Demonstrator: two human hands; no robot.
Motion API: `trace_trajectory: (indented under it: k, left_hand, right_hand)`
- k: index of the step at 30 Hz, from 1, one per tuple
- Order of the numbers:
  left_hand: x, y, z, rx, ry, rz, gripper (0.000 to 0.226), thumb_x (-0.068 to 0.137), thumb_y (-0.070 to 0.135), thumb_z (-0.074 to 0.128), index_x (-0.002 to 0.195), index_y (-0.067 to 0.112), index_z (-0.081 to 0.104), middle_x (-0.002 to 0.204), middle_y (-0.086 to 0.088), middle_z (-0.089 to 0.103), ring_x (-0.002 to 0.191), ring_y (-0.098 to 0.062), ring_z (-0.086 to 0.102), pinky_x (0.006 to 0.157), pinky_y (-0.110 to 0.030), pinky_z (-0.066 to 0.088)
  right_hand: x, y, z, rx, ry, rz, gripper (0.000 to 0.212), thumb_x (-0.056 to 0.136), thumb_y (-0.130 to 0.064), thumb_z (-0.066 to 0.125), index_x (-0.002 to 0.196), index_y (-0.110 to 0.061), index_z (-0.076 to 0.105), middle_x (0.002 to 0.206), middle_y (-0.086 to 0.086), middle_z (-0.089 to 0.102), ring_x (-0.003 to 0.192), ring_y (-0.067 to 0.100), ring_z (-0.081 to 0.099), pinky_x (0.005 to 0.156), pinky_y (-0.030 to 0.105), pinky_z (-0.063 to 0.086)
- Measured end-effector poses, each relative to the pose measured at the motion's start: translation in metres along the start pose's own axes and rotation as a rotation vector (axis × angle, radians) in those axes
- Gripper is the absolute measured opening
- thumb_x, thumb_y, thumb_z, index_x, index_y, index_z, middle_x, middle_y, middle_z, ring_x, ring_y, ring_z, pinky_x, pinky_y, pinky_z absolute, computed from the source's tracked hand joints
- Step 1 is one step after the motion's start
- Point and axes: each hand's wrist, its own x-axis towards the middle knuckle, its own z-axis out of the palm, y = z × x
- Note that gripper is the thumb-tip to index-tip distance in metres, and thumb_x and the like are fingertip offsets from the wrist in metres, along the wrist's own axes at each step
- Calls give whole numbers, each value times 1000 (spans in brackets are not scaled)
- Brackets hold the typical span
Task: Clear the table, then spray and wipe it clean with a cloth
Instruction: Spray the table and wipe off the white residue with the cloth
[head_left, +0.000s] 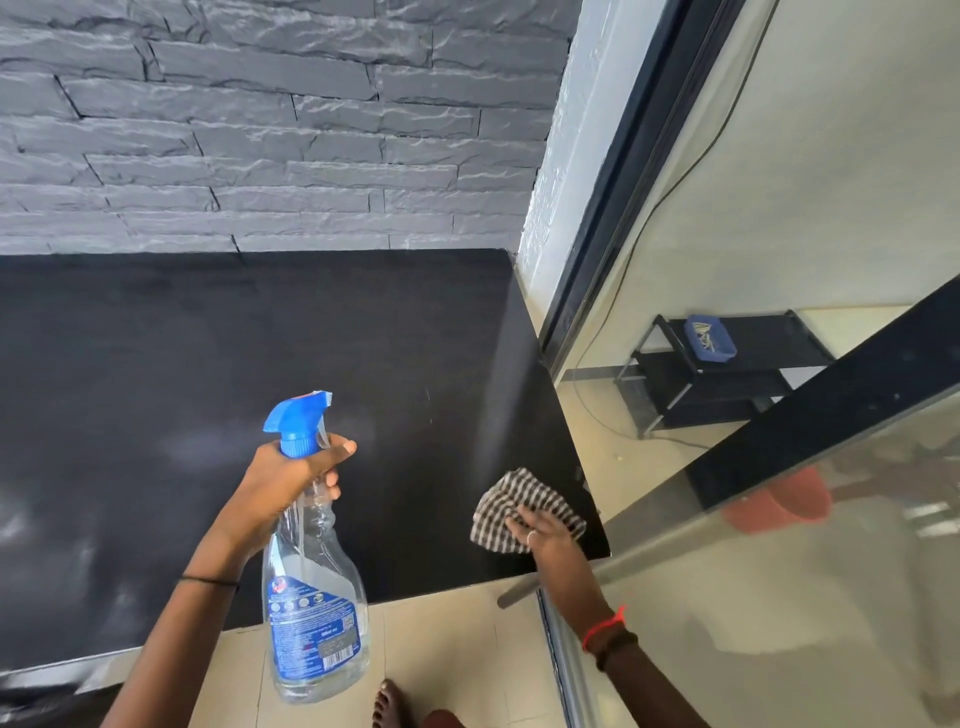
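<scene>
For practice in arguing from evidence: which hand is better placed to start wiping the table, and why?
Right. The right hand rests on the checked cloth, which lies on the table near its right corner. The left hand grips the spray bottle, so it is occupied.

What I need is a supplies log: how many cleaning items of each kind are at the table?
Spray bottle: 1, gripped by the left hand
Checked cloth: 1, under the right hand on the black table
Total: 2
</scene>
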Motion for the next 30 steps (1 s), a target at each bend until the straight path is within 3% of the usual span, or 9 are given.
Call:
trace_trajectory:
  k: [3, 6, 12, 16, 21, 25, 26, 28, 30]
  left_hand:
    - [14, 5, -4, -19, -1, 0, 21, 84, 23, 71, 91, 5, 62, 57, -3, 61, 51, -15, 61, 53, -28, 54]
    - [31, 14, -12, -29, -3, 13, 23, 84, 23, 71, 93, 4, 63, 56, -3, 60, 50, -15, 61, 53, -29, 54]
    - [54, 24, -27, 7, 10, 55, 20, 84, 23, 71, 89, 5, 63, 57, -4, 60, 51, -16, 61, 54, -30, 54]
    - [58, 22, -39, -4, 42, 35, 23, 84, 23, 70, 91, 3, 62, 57, -3, 61, 51, -16, 61, 55, -30, 54]
    - [71, 18, -48, -17, 71, 14, 25, 83, 23, 71, 93, 2, 63, 56, -3, 60, 51, -16, 61, 53, -29, 53]
    - [85, 24, -54, -52, 90, 10, 23, 78, 26, 75, 88, 7, 66, 57, -4, 60, 51, -17, 61, 53, -30, 53]
    - [88, 26, -55, -52, 100, 11, 22, 78, 27, 76, 86, 9, 67, 58, -4, 60, 52, -16, 61, 52, -30, 54]
    - [91, 32, -55, -62, 121, 19, 19, 78, 26, 75, 84, 11, 66, 58, -3, 60, 51, -16, 61, 52, -29, 53]
    - [93, 38, -55, -72, 139, 22, 16, 79, 24, 75, 82, 12, 65, 57, -3, 59, 51, -16, 60, 54, -31, 54]
  right_hand:
    - [-25, 25, 12, -44, -96, -5, 67, 92, -1, 45, 149, -26, 22, 160, -6, 11, 148, 15, 6, 119, 26, 7]
    - [-38, 55, 5, 8, 48, 88, 65, 92, 4, 38, 147, -30, 27, 158, -8, 16, 146, 11, 14, 117, 20, 8]
    - [45, 62, -48, 10, 194, 172, 56, 93, 4, 42, 142, -21, 39, 153, -1, 35, 141, 15, 31, 119, 27, 16]
    - [106, 21, -56, -4, 186, 65, 63, 86, 11, 39, 141, -19, 43, 153, 1, 35, 141, 15, 30, 118, 23, 13]
    - [88, -7, -12, -16, -8, -92, 72, 86, 13, 37, 146, -27, 32, 158, -9, 22, 146, 13, 14, 117, 19, 4]
    - [60, 23, -26, 1, 49, -159, 68, 67, 4, 75, 125, -29, 62, 137, -7, 55, 129, 11, 49, 108, 21, 36]
    - [63, 34, -35, 10, 46, -121, 66, 68, 4, 75, 124, -27, 62, 137, -6, 56, 128, 12, 50, 107, 20, 37]
    - [85, 56, -57, -27, 39, -67, 63, 87, 6, 50, 141, -26, 43, 153, -5, 34, 142, 12, 29, 118, 21, 16]
    - [120, 67, -79, -49, 113, -18, 64, 90, 8, 38, 145, -25, 36, 155, -6, 29, 144, 13, 23, 120, 25, 11]
